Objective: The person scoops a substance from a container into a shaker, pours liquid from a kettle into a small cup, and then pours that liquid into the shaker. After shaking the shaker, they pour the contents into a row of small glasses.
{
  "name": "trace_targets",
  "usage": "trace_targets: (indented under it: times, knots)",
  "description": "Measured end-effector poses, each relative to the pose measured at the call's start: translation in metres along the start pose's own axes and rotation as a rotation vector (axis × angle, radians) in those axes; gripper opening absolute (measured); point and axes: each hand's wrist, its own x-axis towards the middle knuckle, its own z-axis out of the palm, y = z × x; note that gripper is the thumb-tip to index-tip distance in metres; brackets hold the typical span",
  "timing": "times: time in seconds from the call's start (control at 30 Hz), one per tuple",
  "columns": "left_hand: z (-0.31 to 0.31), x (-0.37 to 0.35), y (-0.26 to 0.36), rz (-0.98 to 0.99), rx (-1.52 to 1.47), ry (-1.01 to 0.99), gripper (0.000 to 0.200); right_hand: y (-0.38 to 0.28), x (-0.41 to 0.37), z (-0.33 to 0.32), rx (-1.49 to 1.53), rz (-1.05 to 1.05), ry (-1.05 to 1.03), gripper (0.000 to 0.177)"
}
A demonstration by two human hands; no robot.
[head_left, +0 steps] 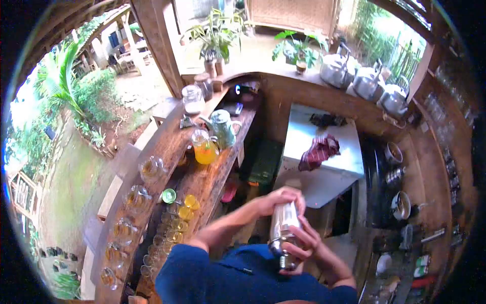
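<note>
A shiny metal cocktail shaker (284,221) is held between my two hands, tilted, close in front of my chest. My left hand (284,196) is closed over its far end. Lower down, my right hand (305,240) wraps its fingers round the side and the narrower near end. Part of the shaker's surface is hidden behind my fingers.
Left, the wooden counter (205,185) bears an orange drink pitcher (204,151), a pale teapot (223,127), a glass jar (193,99) and several glasses (174,224). A dark red cloth (320,152) lies on the white surface ahead; metal kettles (337,69) line the back ledge.
</note>
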Motion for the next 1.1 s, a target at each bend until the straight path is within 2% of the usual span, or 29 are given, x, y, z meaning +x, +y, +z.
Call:
trace_targets:
  times: [0.03, 0.07, 0.1, 0.17, 0.23, 0.3, 0.33, 0.37, 0.4, 0.43, 0.5, 0.57, 0.6, 0.63, 0.67, 0.73, 0.77, 0.8, 0.87, 0.9, 0.97, 1.0, 1.07, 1.1]
  knots:
    - [-0.008, 0.028, 0.019, 0.04, -0.03, -0.047, 0.047, 0.018, 0.007, -0.01, -0.095, -0.133, -0.063, 0.051]
    - [-0.036, 0.052, 0.017, -0.043, -0.082, -0.068, 0.048, 0.044, 0.009, -0.015, -0.178, -0.217, -0.156, 0.053]
    - [-0.064, 0.069, 0.021, -0.346, -0.101, 0.08, 0.043, 0.057, 0.002, -0.015, -0.247, -0.262, -0.233, 0.056]
    - [-0.075, 0.066, -0.011, -0.312, -0.23, 0.016, 0.037, 0.026, -0.039, -0.012, -0.345, -0.19, -0.308, 0.062]
    - [-0.036, 0.059, 0.042, -0.012, 0.244, -0.087, 0.048, 0.035, -0.042, -0.002, -0.252, -0.121, -0.083, 0.063]
    - [-0.019, 0.016, 0.02, 0.095, -0.102, 0.037, 0.031, 0.007, -0.05, 0.019, 0.074, 0.314, -0.018, 0.059]
    - [-0.032, 0.0, -0.017, 0.067, -0.258, 0.195, 0.031, -0.006, -0.054, 0.029, 0.234, 0.515, 0.068, 0.056]
    - [-0.056, -0.009, -0.059, 0.044, -0.424, 0.355, 0.032, 0.002, -0.012, 0.03, 0.194, 0.53, 0.106, 0.051]
    - [-0.07, -0.019, -0.07, 0.023, -0.433, 0.493, 0.031, 0.009, 0.03, 0.032, 0.155, 0.547, 0.142, 0.046]
    - [-0.063, -0.014, -0.052, 0.001, -0.357, 0.453, 0.031, 0.015, 0.026, 0.035, 0.104, 0.488, 0.15, 0.045]
    - [-0.06, 0.023, -0.004, 0.07, -0.113, 0.06, 0.033, 0.036, 0.014, 0.02, -0.095, 0.158, 0.104, 0.044]
    - [-0.071, 0.068, 0.048, -0.116, -0.075, -0.04, 0.036, 0.062, 0.018, 0.003, -0.267, -0.105, -0.026, 0.043]
    - [-0.105, 0.094, 0.045, -0.257, -0.177, -0.015, 0.038, 0.066, 0.015, 0.001, -0.275, -0.126, -0.044, 0.043]
    - [-0.132, 0.101, 0.027, -0.393, -0.281, 0.009, 0.039, 0.037, 0.008, 0.002, -0.001, 0.269, 0.0, 0.044]
    - [-0.128, 0.081, 0.004, -0.432, -0.212, 0.103, 0.042, 0.007, 0.001, -0.004, 0.272, 0.654, 0.026, 0.045]
    - [-0.077, 0.067, 0.051, -0.064, 0.211, -0.006, 0.054, 0.024, 0.003, -0.019, 0.754, 1.276, 0.054, 0.052]
    - [-0.067, 0.049, 0.055, 0.096, 0.325, -0.155, 0.054, 0.013, -0.007, -0.001, 0.656, 1.2, 0.126, 0.054]
    - [-0.042, 0.027, 0.044, 0.115, 0.1, -0.058, 0.049, 0.002, -0.018, 0.017, 0.548, 1.127, 0.194, 0.056]
    - [-0.08, -0.004, -0.061, 0.014, -0.403, 0.308, 0.039, 0.036, -0.039, 0.074, 0.136, 0.599, 0.272, 0.059]
    - [-0.111, -0.021, -0.099, -0.014, -0.494, 0.318, 0.035, 0.05, -0.044, 0.084, 0.18, 0.608, 0.232, 0.061]
    - [-0.083, -0.006, -0.047, -0.155, -0.368, 0.426, 0.039, 0.063, -0.001, 0.048, 0.121, 0.392, 0.175, 0.06]
    - [-0.083, 0.015, -0.016, -0.023, -0.156, 0.169, 0.039, 0.069, 0.021, 0.03, 0.096, 0.284, 0.151, 0.06]
    - [-0.089, 0.06, 0.037, -0.106, -0.017, 0.027, 0.04, 0.045, 0.064, -0.008, 0.128, 0.235, 0.063, 0.061]
    - [-0.104, 0.067, 0.035, -0.245, -0.067, 0.073, 0.042, 0.04, 0.077, -0.015, 0.038, 0.16, -0.071, 0.059]
